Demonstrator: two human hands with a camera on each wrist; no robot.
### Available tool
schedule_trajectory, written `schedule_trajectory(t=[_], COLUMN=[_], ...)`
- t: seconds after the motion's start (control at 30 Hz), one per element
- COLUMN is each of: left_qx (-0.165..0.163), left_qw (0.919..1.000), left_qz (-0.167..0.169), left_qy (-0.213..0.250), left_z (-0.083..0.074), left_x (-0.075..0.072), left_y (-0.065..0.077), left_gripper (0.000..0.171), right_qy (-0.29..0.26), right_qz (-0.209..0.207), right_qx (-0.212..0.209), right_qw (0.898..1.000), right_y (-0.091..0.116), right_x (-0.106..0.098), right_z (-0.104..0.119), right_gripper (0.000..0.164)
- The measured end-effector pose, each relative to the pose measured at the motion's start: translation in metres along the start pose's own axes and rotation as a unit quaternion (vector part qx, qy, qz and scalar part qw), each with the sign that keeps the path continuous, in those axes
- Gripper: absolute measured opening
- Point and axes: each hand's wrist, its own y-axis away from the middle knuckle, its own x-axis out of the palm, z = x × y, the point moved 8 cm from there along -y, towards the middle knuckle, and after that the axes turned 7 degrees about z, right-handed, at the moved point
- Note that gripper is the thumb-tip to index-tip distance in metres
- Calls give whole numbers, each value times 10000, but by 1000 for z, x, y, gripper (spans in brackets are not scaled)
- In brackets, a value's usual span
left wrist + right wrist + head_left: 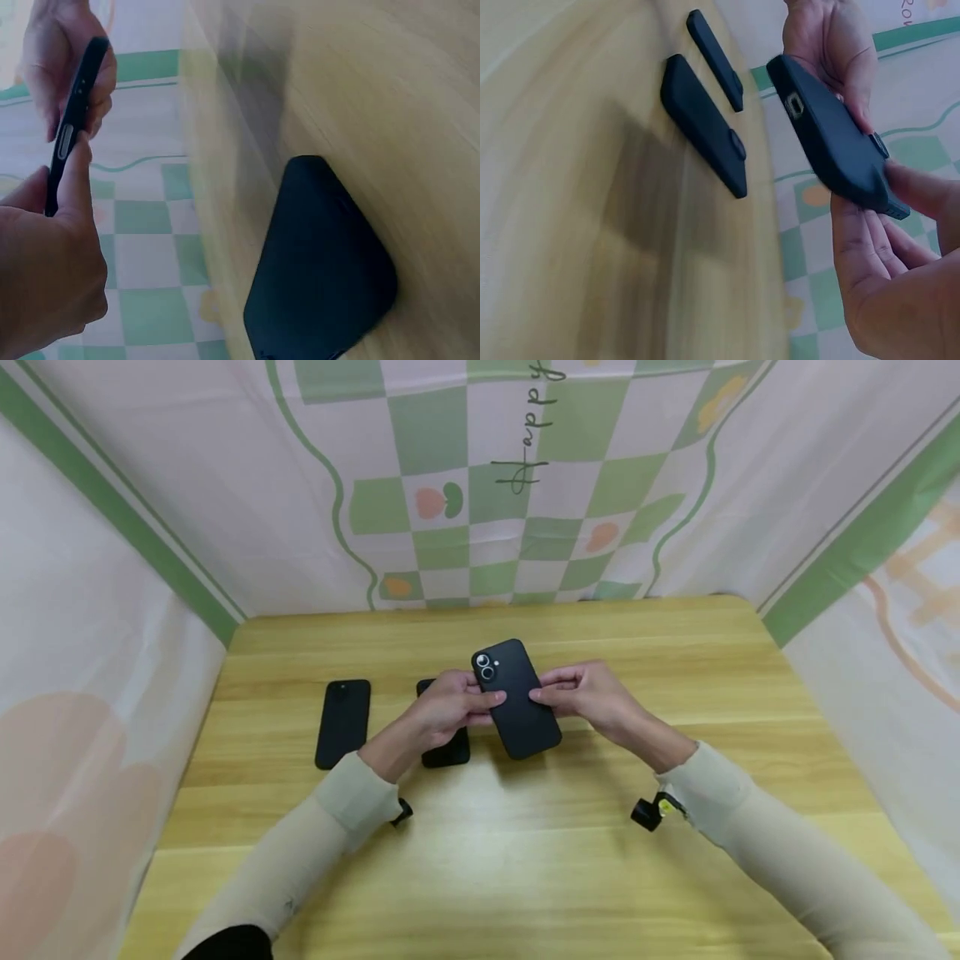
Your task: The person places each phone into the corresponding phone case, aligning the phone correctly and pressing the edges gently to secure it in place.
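Note:
Between both hands, a black phone in a matte case (522, 710) is held above the table, tilted, its back with two ringed camera lenses facing up. My left hand (447, 706) pinches its left edge, thumb on the back and fingers beneath. On the opposite edge, my right hand (592, 693) pinches it the same way. The left wrist view shows the held phone (75, 120) edge-on, a side button visible. In the right wrist view, the port opening shows on the end of the phone (832, 135).
A second black phone (448, 752) lies on the wooden table (480, 877), partly hidden under my left hand. Farther left lies a third black phone (343, 724). A patterned cloth (427, 435) hangs behind the table, with more cloth at both sides.

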Motion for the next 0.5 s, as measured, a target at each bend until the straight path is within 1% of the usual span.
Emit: schedule_trajectory(t=[0.13, 0.37, 0.5], left_qx=[-126, -106, -143], left_qw=[9999, 9985, 9975], left_qz=[-14, -515, -659], left_qy=[21, 152, 200], left_z=[6, 14, 22], left_x=[1, -4, -4], left_y=[-8, -23, -31], left_gripper=[36, 34, 30], right_qy=[-34, -340, -372], right_qz=[-8, -256, -369], right_qx=[118, 384, 538], right_qw=[9999, 9984, 9972], right_y=[-4, -11, -13], right_x=[-3, -9, -11], right_z=[-9, -25, -35], right_gripper=[36, 34, 34])
